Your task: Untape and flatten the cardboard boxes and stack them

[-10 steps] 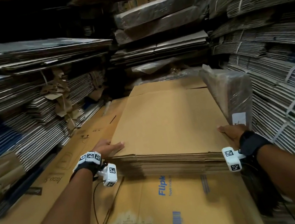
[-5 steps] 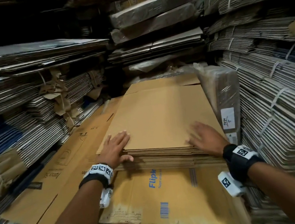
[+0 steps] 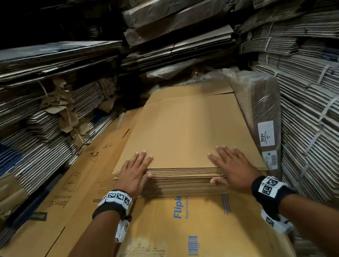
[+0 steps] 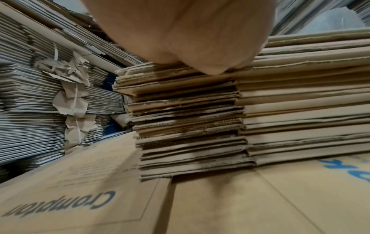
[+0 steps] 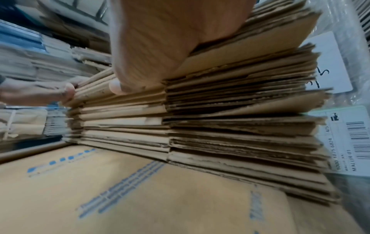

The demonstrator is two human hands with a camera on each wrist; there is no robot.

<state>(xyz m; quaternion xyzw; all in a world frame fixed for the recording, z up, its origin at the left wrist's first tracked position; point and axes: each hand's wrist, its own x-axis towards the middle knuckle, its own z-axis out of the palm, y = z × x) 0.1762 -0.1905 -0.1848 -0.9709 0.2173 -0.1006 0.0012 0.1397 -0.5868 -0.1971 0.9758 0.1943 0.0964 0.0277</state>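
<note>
A: Under our fingers lies the stack of flattened boxes (image 3: 184, 134), resting on a large printed sheet (image 3: 194, 231) with blue lettering. How do our hands sit on it?

B: Our left hand (image 3: 134, 174) lies flat on the stack's near left corner, fingers (image 3: 141, 159) straight and close together on the top sheet, the thumb against the near edge. Our right hand (image 3: 233, 167) lies flat near the right corner, fingers (image 3: 224, 152) straight and slightly spread, the thumb (image 5: 117, 86) hooked over the layered edge.

A: Does either hand hold anything?

B: Neither; both only press down on the top sheet. From the wrist views we see the corrugated edges (image 4: 190, 120) of many sheets below our palms.

A: What lies beside our fingers?

B: Just right of our right fingers stands a plastic-wrapped bundle (image 3: 262, 112) bearing a white label (image 3: 267, 133). Left of our left fingers lies another flat printed sheet (image 3: 69, 203). Beyond our fingertips, and on both sides, rise tied piles of flattened cardboard (image 3: 320, 125).
</note>
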